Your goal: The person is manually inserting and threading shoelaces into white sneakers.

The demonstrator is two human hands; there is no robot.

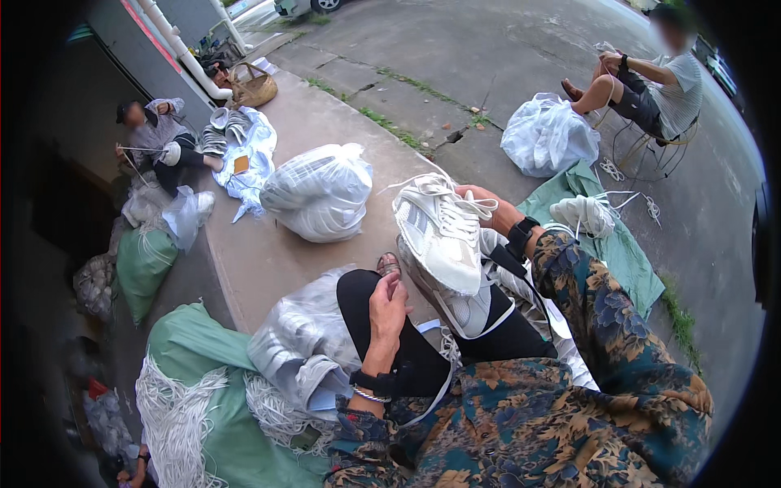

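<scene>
- A white sneaker (pixel 439 232) sat just right of the frame's centre, raised above the person's lap, its laced top turned toward the camera
- Its long axis ran from the upper left down to the lower right, with one end near the frame's middle and the other toward the knee in black legging
- The right hand (pixel 488 207) was behind the sneaker's upper right edge, touching it; only the back of the hand and knuckles showed, so it appeared to grip the shoe from behind, though the fingers themselves were hidden
- The right forearm, in a dark floral sleeve with a black watch (pixel 521 236) at the wrist, came up from the lower right and bent toward the centre
- The left hand (pixel 386 313) lay below and left of the sneaker, resting on the black-clad thigh, fingers loosely curled and holding nothing that could be made out; it stood near the shoe but apart from it
- The right hand was thus the nearer one, in contact, while the left was a short way off toward the lower left
- A second white shoe (pixel 468 309) lay under the raised one, on the lap, just beside it
- White laces (pixel 423 183) stuck out from the sneaker's upper end toward the left
- Clear bags of pale goods (pixel 321 191) sat in the upper middle, and bundles of white cord (pixel 175 415) lay at the lower left on a green sack
</scene>
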